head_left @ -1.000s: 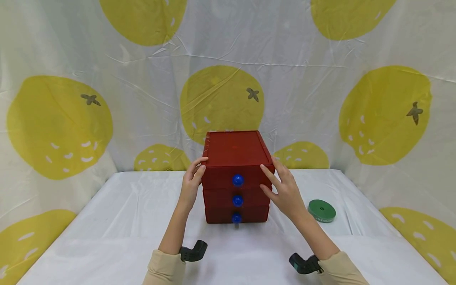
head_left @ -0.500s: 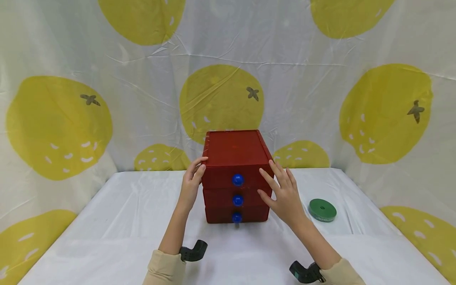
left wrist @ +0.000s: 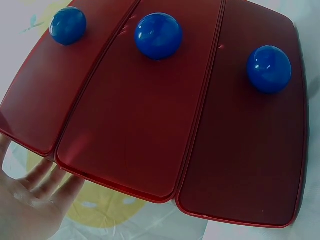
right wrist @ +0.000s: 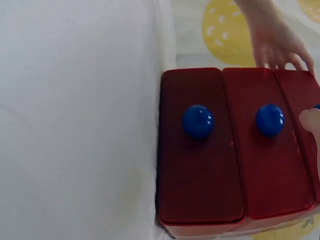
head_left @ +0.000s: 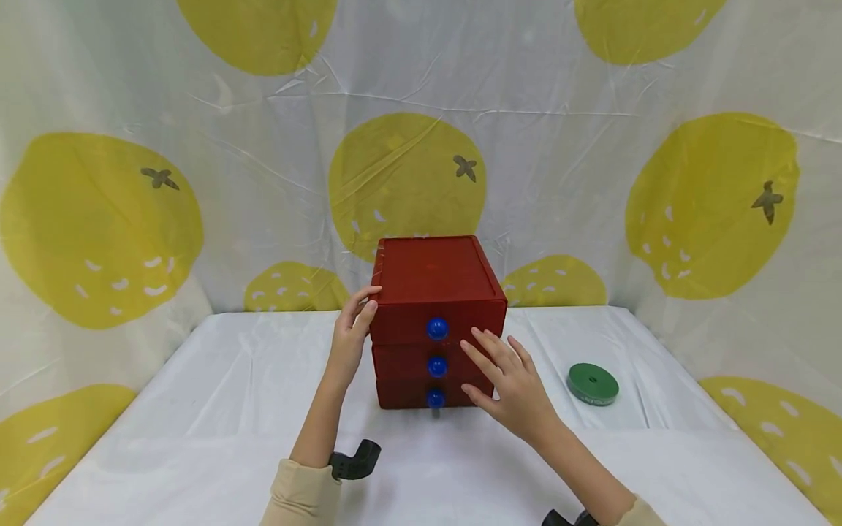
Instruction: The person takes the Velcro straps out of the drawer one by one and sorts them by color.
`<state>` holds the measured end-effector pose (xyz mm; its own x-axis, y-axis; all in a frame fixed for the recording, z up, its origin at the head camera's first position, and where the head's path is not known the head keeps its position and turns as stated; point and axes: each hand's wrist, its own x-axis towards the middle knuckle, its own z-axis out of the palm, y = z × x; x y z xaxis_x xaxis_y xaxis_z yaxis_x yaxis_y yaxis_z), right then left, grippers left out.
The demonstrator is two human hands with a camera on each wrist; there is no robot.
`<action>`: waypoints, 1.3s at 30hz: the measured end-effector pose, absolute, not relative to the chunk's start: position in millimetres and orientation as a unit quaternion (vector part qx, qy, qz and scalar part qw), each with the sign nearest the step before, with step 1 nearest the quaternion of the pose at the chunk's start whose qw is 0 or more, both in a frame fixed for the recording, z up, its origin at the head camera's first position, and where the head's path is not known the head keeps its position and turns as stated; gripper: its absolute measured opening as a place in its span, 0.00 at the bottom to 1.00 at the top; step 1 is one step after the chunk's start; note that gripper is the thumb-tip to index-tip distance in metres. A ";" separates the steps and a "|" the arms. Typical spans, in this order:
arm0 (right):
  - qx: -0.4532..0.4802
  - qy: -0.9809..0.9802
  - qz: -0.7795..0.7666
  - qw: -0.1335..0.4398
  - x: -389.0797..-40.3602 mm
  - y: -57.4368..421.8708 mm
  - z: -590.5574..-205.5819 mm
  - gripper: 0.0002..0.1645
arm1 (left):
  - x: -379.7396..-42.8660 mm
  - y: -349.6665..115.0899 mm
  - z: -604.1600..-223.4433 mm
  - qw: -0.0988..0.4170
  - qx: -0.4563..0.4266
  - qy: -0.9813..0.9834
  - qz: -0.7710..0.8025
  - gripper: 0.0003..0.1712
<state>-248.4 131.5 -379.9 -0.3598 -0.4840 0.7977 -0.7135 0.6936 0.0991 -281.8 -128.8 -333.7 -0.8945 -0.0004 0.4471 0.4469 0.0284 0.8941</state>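
Observation:
A red box of drawers stands on the white cloth, its stacked drawer fronts facing me, all pushed in. Each front has a round blue knob, such as the top one. My left hand touches the box's upper left side with fingers extended; in the left wrist view its fingers reach behind the side edge. My right hand hovers before the right part of the fronts, fingers spread, holding nothing. In the right wrist view only a fingertip of it shows near the top knob.
A green round disc with a small centre hole lies on the table to the right of the box. Behind hangs a pale curtain printed with yellow fruit. Each wrist wears a black camera mount.
My right hand has left the box's upper right edge and come down and nearer, in front of the drawers. The left hand stays at the left side. The box and disc have not moved.

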 end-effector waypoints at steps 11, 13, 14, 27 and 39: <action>0.425 -0.797 0.057 0.426 -257.1 116.5 -391.5 0.27 | -283.1 -128.5 -333.2 0.164 -0.161 -0.701 -0.676 0.19; 0.433 -0.792 0.045 0.429 -260.0 114.1 -391.9 0.27 | -283.3 -128.3 -333.4 0.164 -0.162 -0.699 -0.677 0.19; 0.436 -0.789 0.039 0.431 -261.6 113.0 -392.3 0.27 | -283.3 -128.2 -333.6 0.164 -0.162 -0.699 -0.677 0.19; 0.454 -0.779 0.022 0.432 -272.4 99.6 -392.7 0.33 | -285.2 -128.7 -335.1 0.165 -0.164 -0.698 -0.677 0.19; 0.463 -0.767 0.037 0.443 -274.7 95.0 -393.0 0.32 | -285.0 -130.1 -336.4 0.165 -0.164 -0.694 -0.681 0.19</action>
<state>-274.7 95.0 -393.0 -0.1789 -0.6778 0.7132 -0.7433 0.5680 0.3534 -285.0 -130.1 -336.4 -0.8919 0.0040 0.4522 0.4522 0.0186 0.8917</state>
